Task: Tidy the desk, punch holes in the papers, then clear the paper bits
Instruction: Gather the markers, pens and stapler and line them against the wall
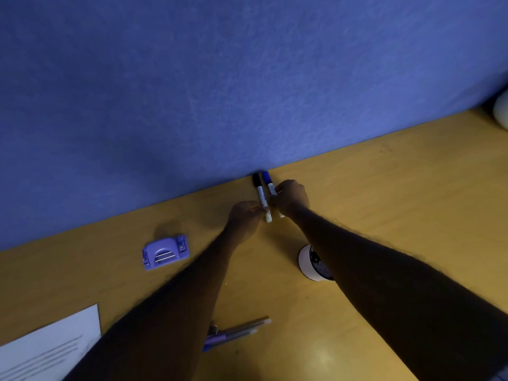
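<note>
Two white markers lie side by side at the back of the wooden desk (384,215), caps against the blue partition: a black-capped marker (260,193) and a blue-capped marker (269,183). My left hand (246,215) pinches the lower end of the black-capped one. My right hand (291,198) grips the body of the blue-capped one. A purple hole punch (165,252) sits on the desk to the left of my left forearm. A sheet of paper (52,350) with printed lines lies at the bottom left corner.
A white cup (310,264) with a dark pattern stands under my right forearm. Several pens (239,332) lie in a bunch between my forearms near the front. The blue partition (220,92) bounds the desk's back edge. A white object (501,108) sits far right.
</note>
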Demonstrator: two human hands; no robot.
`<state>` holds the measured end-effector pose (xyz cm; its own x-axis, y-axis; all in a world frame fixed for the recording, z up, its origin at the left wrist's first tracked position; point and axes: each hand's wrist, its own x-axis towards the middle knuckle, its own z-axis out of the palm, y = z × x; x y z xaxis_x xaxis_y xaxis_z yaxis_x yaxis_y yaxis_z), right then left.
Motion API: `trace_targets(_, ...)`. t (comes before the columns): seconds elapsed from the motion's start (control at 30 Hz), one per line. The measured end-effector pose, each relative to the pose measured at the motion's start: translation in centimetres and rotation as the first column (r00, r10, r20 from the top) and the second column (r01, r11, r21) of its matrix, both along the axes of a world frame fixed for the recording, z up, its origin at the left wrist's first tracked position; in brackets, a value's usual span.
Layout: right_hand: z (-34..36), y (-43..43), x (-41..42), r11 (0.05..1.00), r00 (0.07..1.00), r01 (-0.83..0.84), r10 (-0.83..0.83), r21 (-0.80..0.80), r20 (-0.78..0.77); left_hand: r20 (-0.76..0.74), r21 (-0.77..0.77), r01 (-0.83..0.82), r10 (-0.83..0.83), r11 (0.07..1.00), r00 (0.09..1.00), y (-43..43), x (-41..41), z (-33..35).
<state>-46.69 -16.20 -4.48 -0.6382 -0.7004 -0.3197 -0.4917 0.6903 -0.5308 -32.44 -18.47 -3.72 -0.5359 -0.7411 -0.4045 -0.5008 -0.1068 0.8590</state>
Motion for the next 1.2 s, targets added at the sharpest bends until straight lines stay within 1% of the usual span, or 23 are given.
trace_targets(0.17,0.1,-0.1,0.2,1.000,1.000,-0.005,0.006,0.011,-0.013,-0.037,0.083,-0.041,0.044,0.996,0.998,0.0,0.0,-0.6)
trace_targets(0.33,0.2,0.1,0.0,1.000,1.000,-0.011,0.011,0.015,0.001,0.004,0.092,-0.062,0.062,0.994,0.998,0.1,0.4,-0.9)
trace_targets(0.4,0.3,0.3,-0.2,1.000,1.000,-0.014,0.014,0.017,-0.001,-0.003,0.097,-0.112,0.112,0.989,0.994,0.2,1.0,-1.1)
trace_targets(0.5,0.9,0.7,-0.1,0.999,1.000,-0.024,0.024,0.030,-0.018,-0.013,0.155,-0.216,0.220,0.964,0.975,-0.2,2.3,-1.6)
trace_targets(0.63,2.2,1.6,0.9,0.996,0.990,-0.092,0.092,0.004,-0.108,0.014,0.077,-0.233,0.233,0.969,0.972,0.3,4.5,-0.9)
trace_targets(0.73,3.1,2.4,2.1,0.975,0.968,-0.210,0.198,-0.070,-0.155,0.047,-0.060,-0.175,0.178,0.983,0.983,1.1,6.4,0.4)
trace_targets(0.83,3.9,3.8,4.4,0.913,0.903,-0.401,0.380,-0.079,-0.202,0.083,-0.214,-0.038,0.057,0.976,0.995,2.5,9.6,1.4)
trace_targets(0.97,3.9,6.9,7.9,0.816,0.815,-0.575,0.563,-0.061,-0.136,0.186,-0.277,0.091,-0.040,0.957,0.982,4.7,14.1,2.0)
trace_targets(1.07,3.5,9.6,10.6,0.707,0.705,-0.707,0.703,-0.016,-0.099,0.188,-0.271,0.088,-0.037,0.959,0.981,6.5,17.0,2.3)
trace_targets(1.13,3.3,11.5,12.1,0.650,0.647,-0.760,0.758,0.013,-0.081,0.186,-0.256,0.086,-0.038,0.963,0.982,7.8,18.8,2.2)
trace_targets(1.2,3.1,13.3,13.1,0.613,0.610,-0.789,0.789,0.042,-0.072,0.239,-0.318,0.108,-0.030,0.942,0.970,9.0,20.2,1.9)
